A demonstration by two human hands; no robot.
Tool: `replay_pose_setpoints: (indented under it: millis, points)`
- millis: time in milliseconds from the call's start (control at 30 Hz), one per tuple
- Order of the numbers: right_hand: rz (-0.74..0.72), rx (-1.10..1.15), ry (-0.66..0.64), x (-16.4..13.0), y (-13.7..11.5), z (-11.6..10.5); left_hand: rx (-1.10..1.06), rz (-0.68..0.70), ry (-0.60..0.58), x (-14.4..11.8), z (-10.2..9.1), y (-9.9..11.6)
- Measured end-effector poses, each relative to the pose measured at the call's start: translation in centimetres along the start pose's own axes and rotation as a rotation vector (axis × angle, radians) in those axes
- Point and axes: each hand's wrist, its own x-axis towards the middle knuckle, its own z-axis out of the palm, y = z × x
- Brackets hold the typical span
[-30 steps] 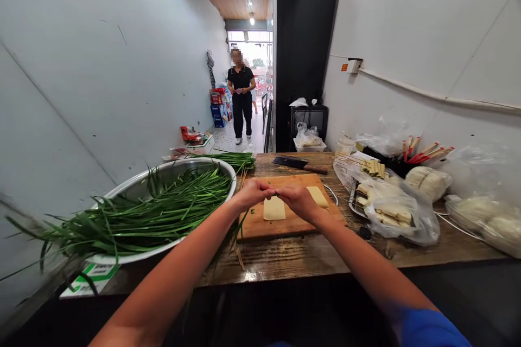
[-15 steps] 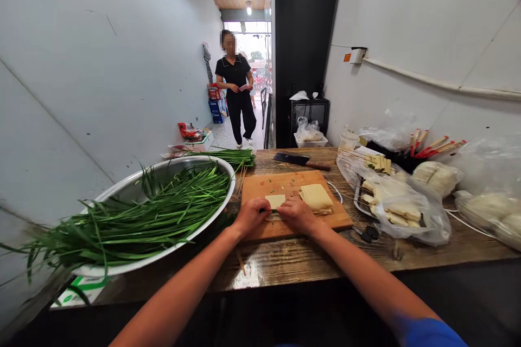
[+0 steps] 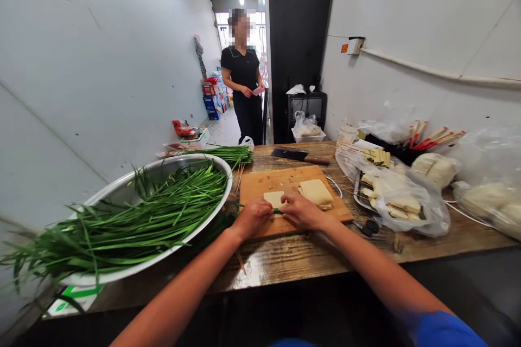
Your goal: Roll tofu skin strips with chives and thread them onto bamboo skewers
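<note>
Pinching together, the left hand and right hand grip a green chive bundle between them, touching the tofu sheet on the cutting board.

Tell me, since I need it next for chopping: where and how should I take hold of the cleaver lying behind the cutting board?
Grip the cleaver by its brown handle, probably with the right hand coming from the right. It lies flat on the table, handle pointing right with bare wood around it, the dark blade pointing left toward the chives.
</note>
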Motion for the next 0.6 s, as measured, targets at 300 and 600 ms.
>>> replay_pose_setpoints:
  millis: [300, 600]
  points:
    - [-0.061, -0.296, -0.211, 0.8, -0.8, 0.0, 0.086, 0.071, -0.119, -0.1, -1.4, 1.1]
    - [-0.055, -0.364, -0.196, 0.9, -1.4, 1.1, 0.142, 0.090, -0.140, -0.9, -1.4, 0.5]
